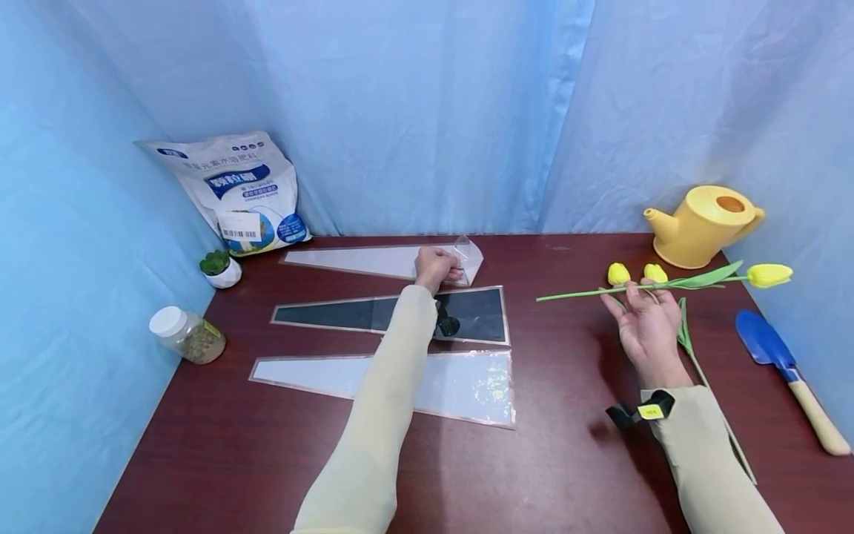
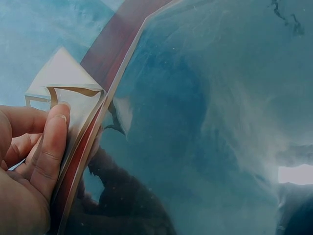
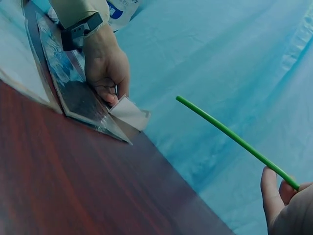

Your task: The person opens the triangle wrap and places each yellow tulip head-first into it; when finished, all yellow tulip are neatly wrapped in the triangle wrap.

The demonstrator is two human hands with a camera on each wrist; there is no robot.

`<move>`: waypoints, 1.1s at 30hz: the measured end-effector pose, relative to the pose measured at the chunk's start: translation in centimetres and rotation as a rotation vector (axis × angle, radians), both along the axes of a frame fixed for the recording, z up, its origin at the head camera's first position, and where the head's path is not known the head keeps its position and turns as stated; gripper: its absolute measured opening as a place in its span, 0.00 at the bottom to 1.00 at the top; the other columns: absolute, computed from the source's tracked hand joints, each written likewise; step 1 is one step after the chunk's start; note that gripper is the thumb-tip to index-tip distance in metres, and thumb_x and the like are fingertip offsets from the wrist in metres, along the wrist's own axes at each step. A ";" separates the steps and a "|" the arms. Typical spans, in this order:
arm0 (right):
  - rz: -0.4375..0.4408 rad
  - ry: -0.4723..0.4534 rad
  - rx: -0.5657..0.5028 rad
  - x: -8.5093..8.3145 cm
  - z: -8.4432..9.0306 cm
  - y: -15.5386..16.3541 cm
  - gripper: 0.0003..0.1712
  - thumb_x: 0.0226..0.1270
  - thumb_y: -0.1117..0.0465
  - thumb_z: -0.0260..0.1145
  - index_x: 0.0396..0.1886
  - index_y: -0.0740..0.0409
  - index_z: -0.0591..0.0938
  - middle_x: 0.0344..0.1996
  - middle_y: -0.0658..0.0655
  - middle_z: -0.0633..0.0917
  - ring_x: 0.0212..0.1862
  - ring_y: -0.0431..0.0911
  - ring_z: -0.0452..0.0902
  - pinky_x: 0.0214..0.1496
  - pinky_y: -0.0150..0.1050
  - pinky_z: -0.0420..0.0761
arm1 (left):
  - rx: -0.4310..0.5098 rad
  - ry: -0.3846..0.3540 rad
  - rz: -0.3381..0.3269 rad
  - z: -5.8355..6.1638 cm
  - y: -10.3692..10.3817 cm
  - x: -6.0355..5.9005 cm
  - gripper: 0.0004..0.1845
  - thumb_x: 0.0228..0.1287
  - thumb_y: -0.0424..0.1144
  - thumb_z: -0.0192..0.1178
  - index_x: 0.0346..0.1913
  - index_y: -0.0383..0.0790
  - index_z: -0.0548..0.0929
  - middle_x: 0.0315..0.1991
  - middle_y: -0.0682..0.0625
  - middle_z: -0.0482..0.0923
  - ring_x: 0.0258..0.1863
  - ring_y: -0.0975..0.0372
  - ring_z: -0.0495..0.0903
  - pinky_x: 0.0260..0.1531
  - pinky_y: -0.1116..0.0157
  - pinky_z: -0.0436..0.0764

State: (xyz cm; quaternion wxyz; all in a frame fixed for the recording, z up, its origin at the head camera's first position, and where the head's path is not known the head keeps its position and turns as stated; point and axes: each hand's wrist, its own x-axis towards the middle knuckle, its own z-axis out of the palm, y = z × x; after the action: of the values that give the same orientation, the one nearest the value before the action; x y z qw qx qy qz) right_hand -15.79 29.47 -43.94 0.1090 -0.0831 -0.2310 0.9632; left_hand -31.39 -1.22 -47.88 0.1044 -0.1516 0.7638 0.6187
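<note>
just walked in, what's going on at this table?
A person's left hand pinches the far white wrapper near its wide end, which is bent up. The right hand holds a yellow tulip above the table, not in any wrapper. Two other yellow tulips lie on the right side. The black wrapper and near white wrapper lie flat.

Pale blue curtain (image 1: 414,111) right across the back, soft vertical folds catching the light, and more blue fabric (image 1: 67,259) flanking left and right! Down below, the dark reddish-brown bench (image 1: 560,460), wood grain streaking along its glossy top.
</note>
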 end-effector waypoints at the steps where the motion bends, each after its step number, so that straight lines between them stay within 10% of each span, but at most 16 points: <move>1: -0.004 -0.011 0.007 -0.2 0.1 -0.2 0.10 0.69 0.82 0.52 0.36 0.64 0.71 0.30 0.62 0.81 0.34 0.55 0.87 0.35 0.56 0.89 | 0.001 -0.001 -0.001 0.0 0.0 0.0 0.04 0.63 0.30 0.65 0.38 0.34 0.89 0.24 0.46 0.87 0.13 0.68 0.81 0.24 0.70 0.86; 33: -0.175 -0.236 0.184 -7.5 1.7 -6.0 0.13 0.69 0.78 0.57 0.43 0.58 0.69 0.35 0.55 0.74 0.45 0.51 0.77 0.34 0.47 0.90 | 0.009 0.013 -0.001 -0.1 0.0 0.0 0.05 0.63 0.30 0.64 0.37 0.34 0.88 0.17 0.51 0.82 0.12 0.68 0.82 0.22 0.70 0.85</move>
State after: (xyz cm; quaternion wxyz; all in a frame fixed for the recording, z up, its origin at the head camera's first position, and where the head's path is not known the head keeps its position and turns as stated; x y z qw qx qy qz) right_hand -23.29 23.43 -42.26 0.1718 -0.2052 -0.3215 0.9083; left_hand -31.36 -1.21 -48.00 0.1001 -0.1467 0.7617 0.6231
